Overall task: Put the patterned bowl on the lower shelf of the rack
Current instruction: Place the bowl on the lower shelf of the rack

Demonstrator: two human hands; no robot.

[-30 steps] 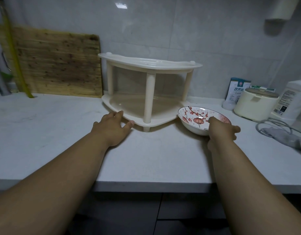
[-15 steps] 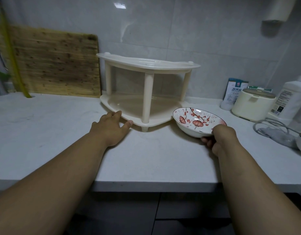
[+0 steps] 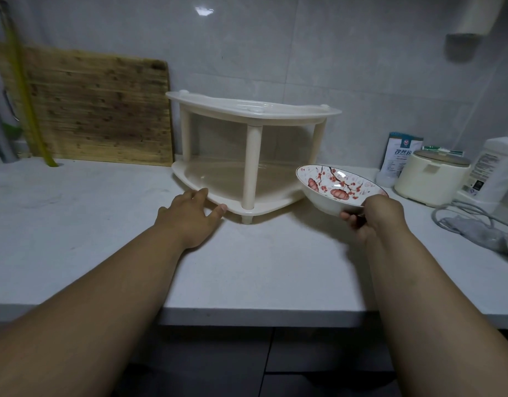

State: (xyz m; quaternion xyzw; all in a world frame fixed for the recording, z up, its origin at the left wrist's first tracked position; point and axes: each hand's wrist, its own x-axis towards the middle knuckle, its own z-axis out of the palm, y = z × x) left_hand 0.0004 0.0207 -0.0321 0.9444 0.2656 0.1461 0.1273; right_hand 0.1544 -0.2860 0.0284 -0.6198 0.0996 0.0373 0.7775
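The patterned bowl (image 3: 334, 189), white with red blossoms and lanterns inside, hangs tilted above the counter just right of the rack. My right hand (image 3: 374, 216) grips its near rim, fingers underneath. The cream two-tier corner rack (image 3: 251, 144) stands against the tiled wall; its lower shelf (image 3: 218, 179) holds nothing. My left hand (image 3: 191, 214) lies flat on the counter, fingers apart, fingertips touching the lower shelf's front left edge.
A wooden cutting board (image 3: 95, 108) leans on the wall left of the rack. Right of the bowl stand a cream lidded pot (image 3: 431, 180), a packet (image 3: 401, 154) and a white bottle (image 3: 494, 170). Grey cables (image 3: 470, 222) lie at the right. The white counter's edge (image 3: 247, 312) is near.
My right hand took hold of the bowl, lifted it off the counter and tilted it toward the rack. The left hand stayed by the shelf edge.
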